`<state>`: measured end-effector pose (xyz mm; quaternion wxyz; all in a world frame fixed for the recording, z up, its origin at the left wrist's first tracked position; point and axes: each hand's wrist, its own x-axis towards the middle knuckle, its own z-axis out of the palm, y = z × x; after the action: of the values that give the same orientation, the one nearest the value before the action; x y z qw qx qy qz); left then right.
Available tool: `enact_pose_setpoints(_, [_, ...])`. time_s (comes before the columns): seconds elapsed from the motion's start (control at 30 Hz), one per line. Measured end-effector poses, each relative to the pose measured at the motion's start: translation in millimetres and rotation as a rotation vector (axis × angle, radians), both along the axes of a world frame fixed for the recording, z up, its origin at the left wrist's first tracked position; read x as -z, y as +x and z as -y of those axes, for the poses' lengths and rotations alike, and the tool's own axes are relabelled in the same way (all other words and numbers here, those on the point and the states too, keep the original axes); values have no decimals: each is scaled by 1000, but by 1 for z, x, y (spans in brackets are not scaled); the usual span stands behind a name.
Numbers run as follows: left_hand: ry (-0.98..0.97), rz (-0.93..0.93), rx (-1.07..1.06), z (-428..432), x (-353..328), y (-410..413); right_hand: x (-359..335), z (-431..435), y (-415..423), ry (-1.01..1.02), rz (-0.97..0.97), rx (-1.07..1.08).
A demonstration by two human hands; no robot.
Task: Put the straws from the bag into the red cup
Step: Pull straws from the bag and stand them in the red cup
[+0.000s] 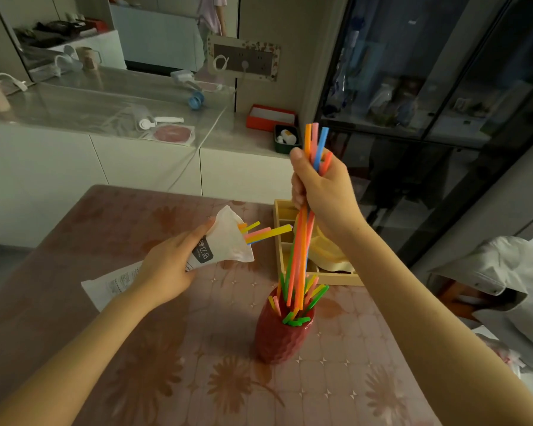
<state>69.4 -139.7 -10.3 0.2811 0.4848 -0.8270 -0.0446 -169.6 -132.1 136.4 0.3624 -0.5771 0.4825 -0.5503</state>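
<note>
My right hand (323,192) is closed around a bundle of straws (302,241), held almost upright, and the red cup (282,336) stands directly below it on the table (105,348). The bundle's long axis points down into the cup mouth (the lower tips look already inside, among the short straws there). My left hand (166,269) grips the white bag (225,244), which lies tilted with its opening toward the cup; a few straws stick out. How many remain inside the bag is hidden.
</note>
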Motion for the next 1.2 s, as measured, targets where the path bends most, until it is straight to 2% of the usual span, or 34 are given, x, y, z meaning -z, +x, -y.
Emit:
enact_pose_setpoints(0.13, [2,-5,13,0,-2,-1,8,5,5,-8,-86,-41])
enact_pose_setpoints(0.33, [10,-21,18,-3,0,0,53,-36,-6,-76,-62,-7])
enact_pose_setpoints(0.5, [8,-36,25,-3,-1,-5,95,-57,-16,102,-56,54])
enact_pose_setpoints(0.6, [1,-34,35,-2,-3,-10,100,-61,-23,218,-62,12])
enact_pose_setpoints(0.73, [-10,-6,43,-2,-9,-15,80,-64,-30,167,108,-31])
enact_pose_setpoints(0.87, [-23,23,53,0,-16,-19,57,-64,-35,39,181,-16])
enact_pose_setpoints(0.93, [-31,30,56,0,-18,-20,51,-63,-37,-42,109,46])
enact_pose_setpoints(1.1, [-36,40,71,-2,-27,-20,59,-64,-36,-79,-280,125])
enact_pose_setpoints(1.13, [-40,46,77,-3,-30,-20,62,-65,-37,-71,-273,139])
enact_pose_setpoints(1.2, [-59,58,92,-4,-39,-21,64,-66,-40,-42,-44,169])
